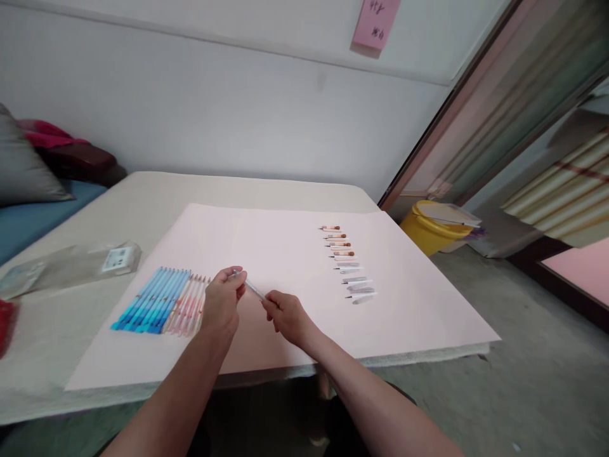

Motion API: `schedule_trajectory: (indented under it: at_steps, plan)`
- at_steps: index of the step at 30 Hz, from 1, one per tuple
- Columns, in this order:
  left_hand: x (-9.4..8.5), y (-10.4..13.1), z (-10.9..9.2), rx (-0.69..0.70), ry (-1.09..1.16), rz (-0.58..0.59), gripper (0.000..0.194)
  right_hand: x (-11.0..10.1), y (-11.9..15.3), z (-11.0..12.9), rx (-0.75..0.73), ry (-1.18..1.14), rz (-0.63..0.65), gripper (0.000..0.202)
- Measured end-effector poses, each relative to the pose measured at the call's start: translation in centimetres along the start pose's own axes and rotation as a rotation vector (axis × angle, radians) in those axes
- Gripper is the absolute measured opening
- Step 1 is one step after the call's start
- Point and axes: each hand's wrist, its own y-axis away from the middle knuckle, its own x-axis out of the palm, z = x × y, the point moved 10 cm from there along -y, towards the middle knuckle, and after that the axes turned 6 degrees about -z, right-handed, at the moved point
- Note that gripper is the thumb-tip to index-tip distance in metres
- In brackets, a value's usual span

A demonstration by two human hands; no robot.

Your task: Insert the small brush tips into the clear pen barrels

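Observation:
Both my hands meet over the pink sheet (285,247), holding one slim, pale pen (254,289) between them. My left hand (222,298) pinches its upper left end with thumb and fingers. Closed round the lower right end is my right hand (288,315). Just left of my left hand lies a row of white-and-pink pens (183,308), partly covered by that hand. Beside them sit several blue pens (152,301), side by side. To the right, a column of small pen parts (343,254) shows dark-tipped pieces, some brown and some grey.
A clear plastic bag (80,263) with a white label lies on the cloth-covered table (157,190) at left. Something red (6,324) is at the left edge. A yellow bucket (421,228) stands on the floor beyond the table's right side. A white wall (228,114) rises behind.

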Motion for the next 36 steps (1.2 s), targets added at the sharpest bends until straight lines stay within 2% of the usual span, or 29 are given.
schedule_trajectory:
  at_steps: [8,15,23,29,36]
  plan:
    - [0.6,0.2,0.0,-0.022,0.056,0.055,0.028,0.0,0.0,0.1,0.01,-0.024,0.008,0.027]
    - [0.3,0.0,-0.1,-0.005,0.078,0.017,0.027,0.3,-0.1,0.1,-0.006,-0.025,0.02,0.024]
    - [0.9,0.4,-0.5,-0.014,0.114,0.076,0.028,1.9,0.2,-1.0,0.183,-0.424,0.168,0.017]
    - [-0.2,0.0,0.0,-0.024,0.042,-0.031,0.03,1.7,-0.1,-1.4,0.173,-0.355,0.132,0.017]
    - [0.5,0.1,-0.4,-0.016,0.093,0.039,0.028,1.9,0.3,-1.2,0.19,-0.477,0.171,0.018]
